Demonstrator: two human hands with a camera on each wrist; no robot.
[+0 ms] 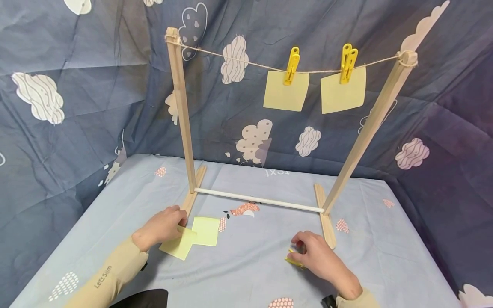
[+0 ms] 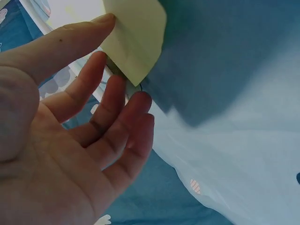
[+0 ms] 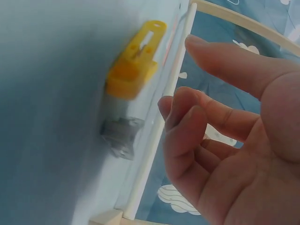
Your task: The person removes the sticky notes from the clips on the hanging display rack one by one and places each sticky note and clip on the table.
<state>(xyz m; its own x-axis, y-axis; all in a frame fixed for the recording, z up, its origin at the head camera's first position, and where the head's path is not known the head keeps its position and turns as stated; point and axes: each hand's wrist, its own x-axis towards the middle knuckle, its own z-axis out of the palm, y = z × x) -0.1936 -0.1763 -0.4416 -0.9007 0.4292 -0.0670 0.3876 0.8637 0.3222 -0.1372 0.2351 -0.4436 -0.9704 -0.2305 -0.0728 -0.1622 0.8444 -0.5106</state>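
My left hand (image 1: 163,226) pinches a yellow paper note (image 2: 138,40) at its edge between thumb and forefinger. That note overlaps a second yellow note (image 1: 207,233) lying on the cloth. Just above a yellow clothespin (image 3: 133,65) hovers my right hand (image 1: 317,256), its thumb and fingers loosely bent and apart from the clip in the right wrist view. Two more notes, a left one (image 1: 283,96) and a right one (image 1: 340,96), hang from a string (image 1: 239,60), held by yellow clothespins (image 1: 292,66).
The string runs between a left wooden post (image 1: 182,111) and a right wooden post (image 1: 369,132). A white rod (image 1: 258,199) joins their feet low over the pale blue cloth (image 1: 246,265). Dark cloud-patterned fabric (image 1: 127,81) walls the back and sides.
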